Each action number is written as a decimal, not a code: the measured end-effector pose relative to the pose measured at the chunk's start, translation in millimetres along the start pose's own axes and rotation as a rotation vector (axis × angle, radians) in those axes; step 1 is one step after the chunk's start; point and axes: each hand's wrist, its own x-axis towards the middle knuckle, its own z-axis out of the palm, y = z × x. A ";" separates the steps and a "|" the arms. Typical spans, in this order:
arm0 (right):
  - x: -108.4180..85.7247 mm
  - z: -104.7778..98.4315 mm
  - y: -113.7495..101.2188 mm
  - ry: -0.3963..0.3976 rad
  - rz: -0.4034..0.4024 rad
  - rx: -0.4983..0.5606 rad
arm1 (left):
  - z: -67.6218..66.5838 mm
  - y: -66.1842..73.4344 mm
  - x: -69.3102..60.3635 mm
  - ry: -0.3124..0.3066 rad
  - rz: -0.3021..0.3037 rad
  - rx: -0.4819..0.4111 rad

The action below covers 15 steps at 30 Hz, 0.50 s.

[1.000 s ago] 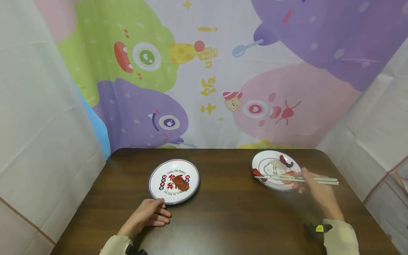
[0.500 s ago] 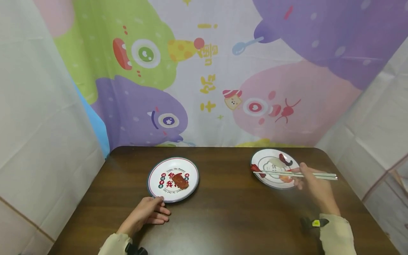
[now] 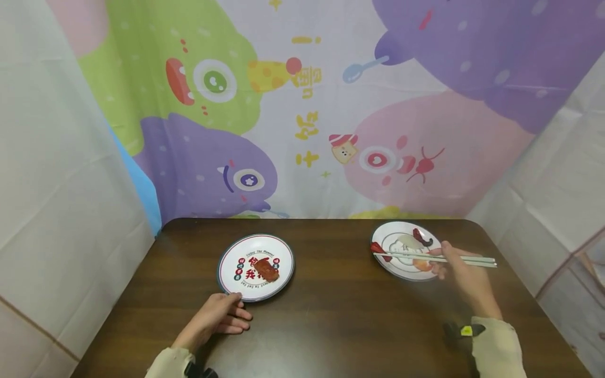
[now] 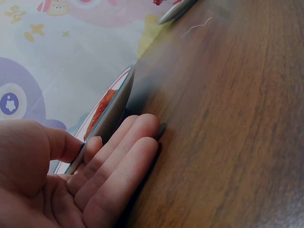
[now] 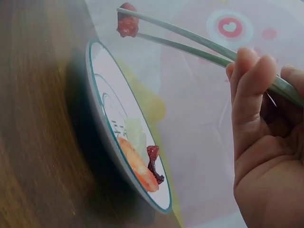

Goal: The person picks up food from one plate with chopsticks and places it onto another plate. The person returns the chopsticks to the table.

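My left hand (image 3: 222,317) pinches the near rim of the left plate (image 3: 264,244) between thumb and index finger, its other fingers extended beside the table. A reddish-brown piece of food (image 3: 267,269) lies on that plate. In my right hand (image 3: 465,275) is a pair of pale green chopsticks (image 3: 477,260). Their tips grip a glossy red chunk of food (image 5: 127,20), which the right wrist view shows raised above the right plate (image 5: 97,57). On that plate lie an orange-pink piece (image 5: 137,164), a pale translucent piece (image 5: 135,135) and a dark red curled piece (image 5: 153,164).
Both plates stand on a dark brown wooden table (image 3: 331,315), the left one's near rim tilted up slightly in the hand. A cartoon-printed curtain (image 3: 307,199) hangs along the table's far edge. Pale sheets (image 3: 71,210) close off both sides.
The chopsticks and red chunk have risen slightly over the right plate, and my right hand has shifted a little forward and left. My left hand keeps its hold on the plate rim.
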 end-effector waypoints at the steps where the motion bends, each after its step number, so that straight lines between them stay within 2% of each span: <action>1: 0.2 0.3 -0.8 0.003 -0.001 -0.006 | 0.2 -0.3 -0.2 -0.003 0.003 -0.002; 6: -0.5 3.2 -4.3 -0.002 -0.019 -0.015 | 1.0 -1.4 -0.1 -0.014 0.011 -0.007; 10: -0.6 9.0 -8.3 -0.019 -0.034 0.022 | 1.2 -1.8 0.2 -0.006 0.009 -0.004; 15: 3.0 18.4 -13.2 -0.065 -0.029 0.159 | 0.4 -1.5 -0.1 0.000 0.008 -0.004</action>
